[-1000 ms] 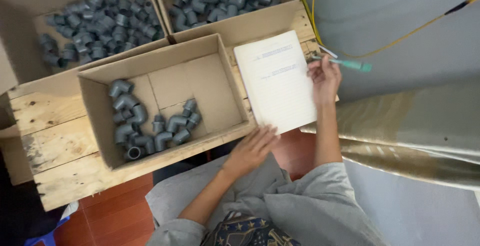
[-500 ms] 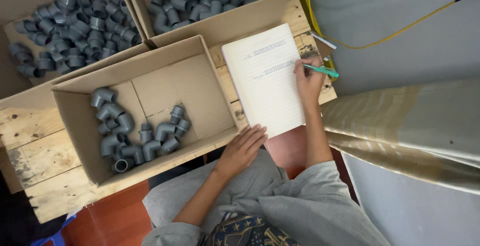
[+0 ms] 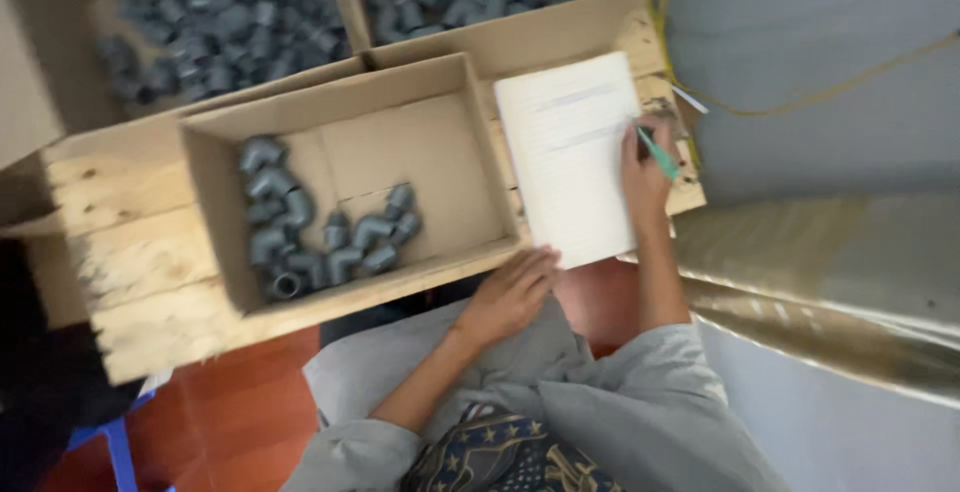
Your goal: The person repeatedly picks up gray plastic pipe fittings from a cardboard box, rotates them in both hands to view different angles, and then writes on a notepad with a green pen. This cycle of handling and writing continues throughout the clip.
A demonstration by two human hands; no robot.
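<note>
Two hands work at a white notebook (image 3: pixel 572 157) lying on the wooden counter (image 3: pixel 150 282): the right hand (image 3: pixel 645 172) has its fingers closed around a green pen (image 3: pixel 658 154) with the tip on the page, while the left hand (image 3: pixel 510 292) lies flat, fingers spread, at the notebook's near corner, beside a cardboard box (image 3: pixel 350 167) of grey pipe elbows (image 3: pixel 300 232)

Grey tee w/ short sleeves, grey trousers — dark star-patterned cloth at waist.
</note>
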